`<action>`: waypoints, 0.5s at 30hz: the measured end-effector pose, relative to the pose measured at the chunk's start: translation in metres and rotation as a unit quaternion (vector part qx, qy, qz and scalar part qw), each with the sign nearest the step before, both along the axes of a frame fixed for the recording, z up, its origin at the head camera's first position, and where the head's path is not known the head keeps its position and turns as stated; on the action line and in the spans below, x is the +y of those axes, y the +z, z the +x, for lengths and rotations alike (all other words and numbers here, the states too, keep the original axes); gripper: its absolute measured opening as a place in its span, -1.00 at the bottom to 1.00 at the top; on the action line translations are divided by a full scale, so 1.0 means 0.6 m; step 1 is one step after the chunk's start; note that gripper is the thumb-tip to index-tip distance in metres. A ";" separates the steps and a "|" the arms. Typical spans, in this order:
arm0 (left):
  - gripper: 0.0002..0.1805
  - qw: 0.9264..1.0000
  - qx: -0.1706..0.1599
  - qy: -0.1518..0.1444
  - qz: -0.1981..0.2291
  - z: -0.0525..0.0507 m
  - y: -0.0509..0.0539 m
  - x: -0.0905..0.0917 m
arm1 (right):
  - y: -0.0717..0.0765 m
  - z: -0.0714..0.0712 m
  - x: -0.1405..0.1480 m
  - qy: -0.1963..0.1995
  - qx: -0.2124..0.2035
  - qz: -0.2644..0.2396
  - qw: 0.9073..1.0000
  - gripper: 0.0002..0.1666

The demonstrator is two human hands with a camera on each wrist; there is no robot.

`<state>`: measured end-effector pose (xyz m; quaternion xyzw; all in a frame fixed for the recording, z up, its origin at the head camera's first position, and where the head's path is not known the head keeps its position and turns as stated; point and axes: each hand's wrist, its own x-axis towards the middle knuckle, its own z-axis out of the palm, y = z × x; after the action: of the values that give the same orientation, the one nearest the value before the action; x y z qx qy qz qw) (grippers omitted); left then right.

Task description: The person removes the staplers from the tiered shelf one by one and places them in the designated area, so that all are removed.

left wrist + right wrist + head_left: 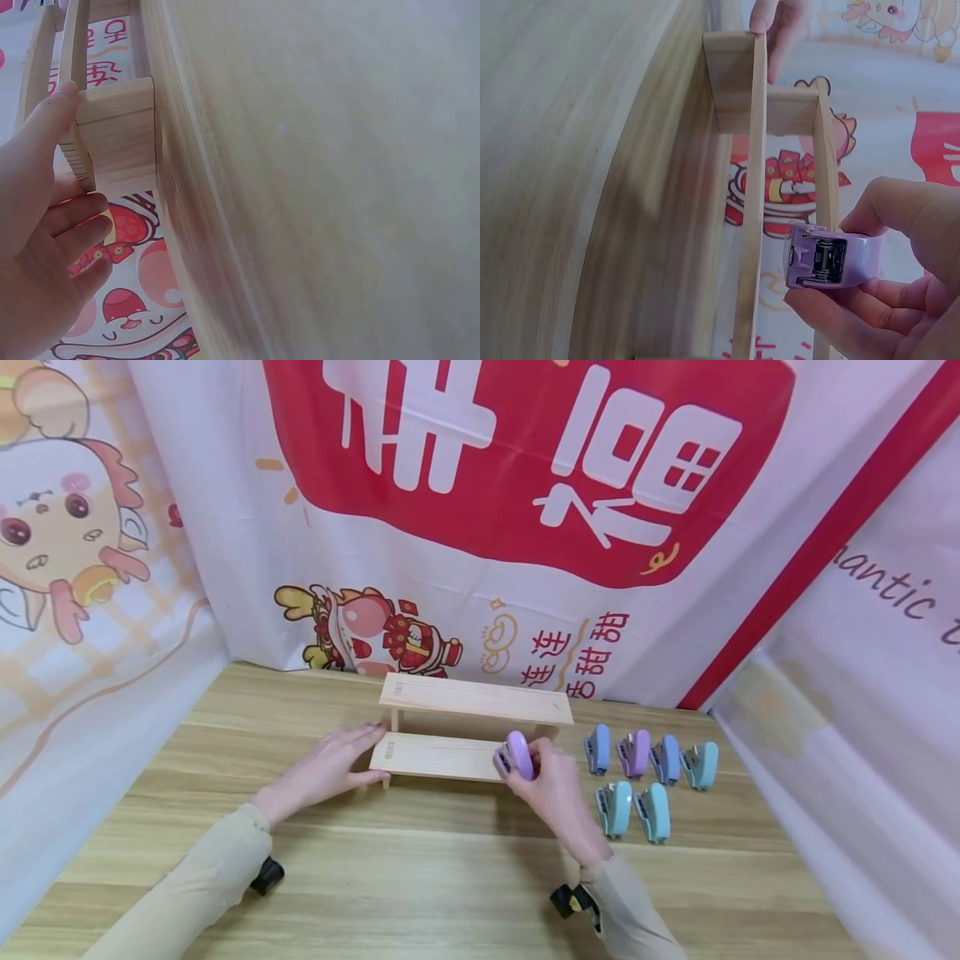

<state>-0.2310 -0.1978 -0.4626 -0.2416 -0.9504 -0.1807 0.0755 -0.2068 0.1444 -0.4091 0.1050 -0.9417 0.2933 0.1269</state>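
Observation:
A two-step wooden shelf [442, 755] stands on the table near the back cloth. My left hand [337, 766] holds the left end of its lower step, thumb at the front edge and fingers at the side and back; the left wrist view shows the thumb [56, 112] against the wood. My right hand [557, 789] pinches a small purple stapler [519, 756] over the right end of the lower step. In the right wrist view the stapler [826, 259] shows its open metal mouth beside the step's edge. Whether it touches the step I cannot tell.
Right of the shelf stand several more staplers in two rows: a blue one [597, 749], a purple one [634, 753], another blue one [665, 759] and teal ones [699, 766]. A printed cloth [465, 552] hangs close behind the shelf. White cloth walls flank the wooden table [420, 877].

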 end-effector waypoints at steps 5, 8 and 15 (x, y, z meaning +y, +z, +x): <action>-0.13 1.000 -0.008 0.002 0.001 0.001 0.001 0.000 | 0.005 0.004 0.021 -0.008 0.022 0.008 1.000 -0.65; -0.13 1.000 -0.008 0.002 0.000 0.001 0.001 0.000 | 0.010 0.007 0.033 -0.017 0.020 0.006 1.000 -0.66; -0.12 1.000 0.000 -0.002 0.002 0.000 -0.001 0.000 | 0.013 0.009 0.064 -0.037 0.016 0.002 0.999 -0.60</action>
<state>-0.2311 -0.1978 -0.4630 -0.2439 -0.9495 -0.1825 0.0756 -0.2015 0.1830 -0.4015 0.0753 -0.9435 0.2843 0.1527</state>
